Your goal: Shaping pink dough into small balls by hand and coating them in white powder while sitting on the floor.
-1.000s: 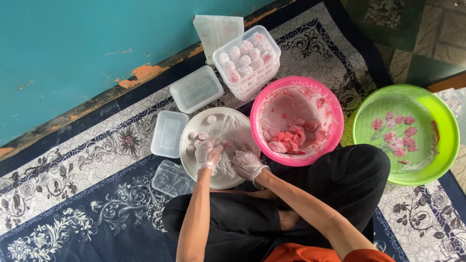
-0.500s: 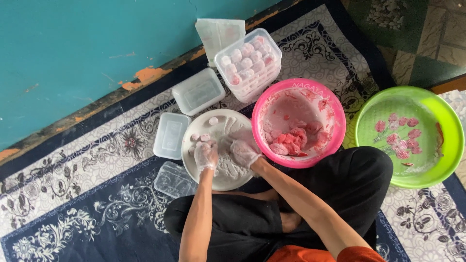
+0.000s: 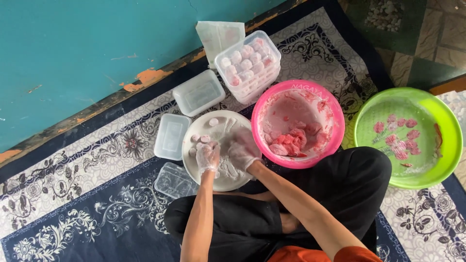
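Both hands are working over the round white plate (image 3: 230, 127), which is sitting on the patterned rug (image 3: 73, 213) in front of the person's crossed legs. The left hand (image 3: 208, 156), in a floury clear glove, is curling loosely over a small pale dough piece (image 3: 212, 145) near the plate's left side; how firmly it is gripping is not clear. The right hand (image 3: 242, 150), gloved too, is pressing down on the plate's floured middle with fingers bent, and whether it is holding anything cannot be told. Several small dough balls (image 3: 212, 122) are lying toward the plate's far and left edge. Just right of the plate, a pink bowl (image 3: 335, 121) is holding pink dough (image 3: 289, 143). Beyond that, a green basin (image 3: 449, 131) is lying. Behind the plate, a stack of filled clear boxes (image 3: 247, 63) is standing; empty clear containers (image 3: 171, 137) are crowding its left side.
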